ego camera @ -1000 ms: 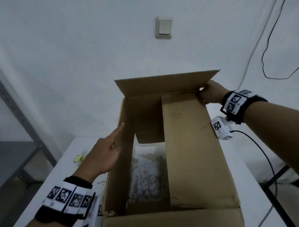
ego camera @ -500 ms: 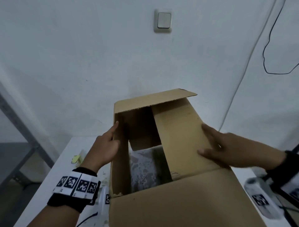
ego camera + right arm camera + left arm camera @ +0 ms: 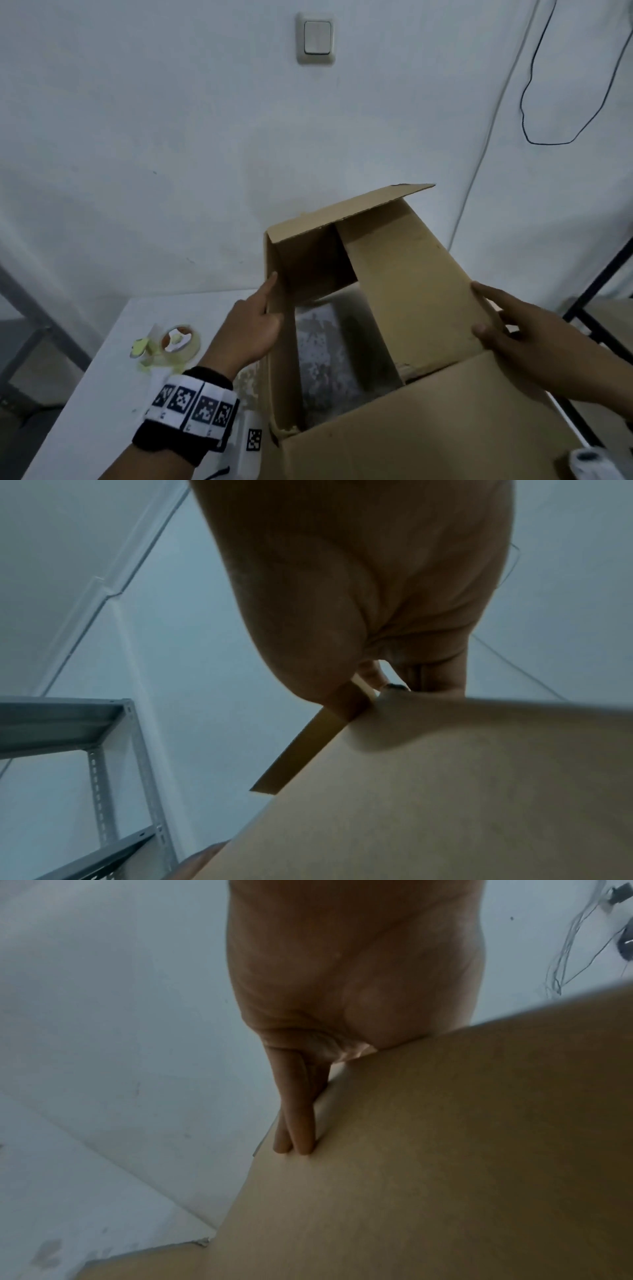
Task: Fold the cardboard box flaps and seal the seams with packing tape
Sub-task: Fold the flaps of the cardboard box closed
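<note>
Standing on a white table [image 3: 102, 394], the box [image 3: 428, 438] has its top partly open. Its right flap [image 3: 411, 291] is folded inward over the opening, its far flap [image 3: 342, 212] leans in above it, and the near flap [image 3: 445, 428] spreads toward the camera. Inside, a grey mottled bottom shows between the left wall and the right flap.

The left hand [image 3: 250, 329] lies against the outside of the box's left wall, its fingers [image 3: 294, 1123] straight and pressed together flat on the cardboard, the index tip near the wall's top edge. It holds nothing.

The right hand [image 3: 513, 329] is at the right edge of the right flap. Its fingers reach along that edge and its thumb [image 3: 483, 330] rests on the flap's upper face. The right wrist view shows the thumb on one side of the cardboard edge and the fingers on the other, so the hand pinches the flap.

A tape roll [image 3: 180, 341] lies on the table left of the box, well apart from both hands, with yellowish scraps [image 3: 138, 347] beside it. A light switch [image 3: 317, 37] sits on the wall [image 3: 171, 154] behind, and a black cable [image 3: 534, 85] hangs at upper right. A metal shelf [image 3: 103, 723] stands at the left.
</note>
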